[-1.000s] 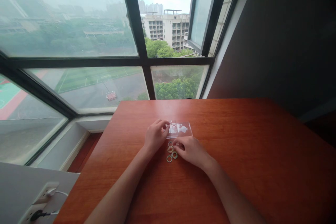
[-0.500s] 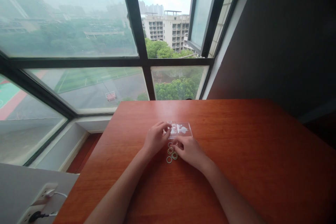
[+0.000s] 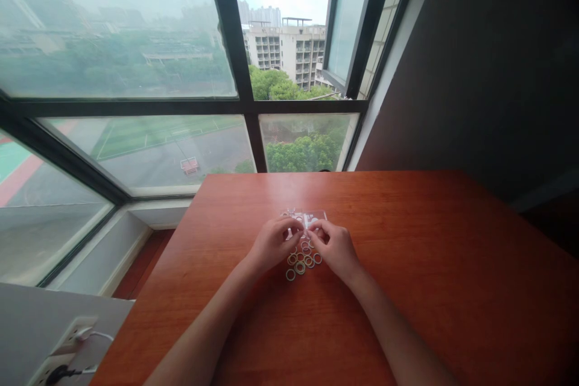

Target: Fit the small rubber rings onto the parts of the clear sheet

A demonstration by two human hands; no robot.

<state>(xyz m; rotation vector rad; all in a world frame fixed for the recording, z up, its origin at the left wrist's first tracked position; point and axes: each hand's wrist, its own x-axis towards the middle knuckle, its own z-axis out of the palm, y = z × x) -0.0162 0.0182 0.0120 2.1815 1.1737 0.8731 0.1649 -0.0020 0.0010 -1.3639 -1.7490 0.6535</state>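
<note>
Both hands meet over a clear plastic box (image 3: 320,215) on the wooden table. My left hand (image 3: 274,243) is pinched, its thumb and fingertips close together. My right hand (image 3: 332,245) pinches as well, fingertips nearly touching those of the left. Whatever small thing lies between them is too tiny to name. Just below the fingertips, several thin pale rings (image 3: 300,267) lie loosely grouped, some overlapping, greenish and pinkish in tint. My hands cover much of the box, which has white shapes in it.
The reddish-brown table (image 3: 429,277) reaches to a large window (image 3: 298,105) with dark frames. A dark wall (image 3: 488,72) stands at the right. Low on the left are wall sockets (image 3: 75,338) with plugs and cords.
My right hand has moved up and right from the rings to my left fingertips, uncovering more rings. My left hand has shifted slightly right and down.
</note>
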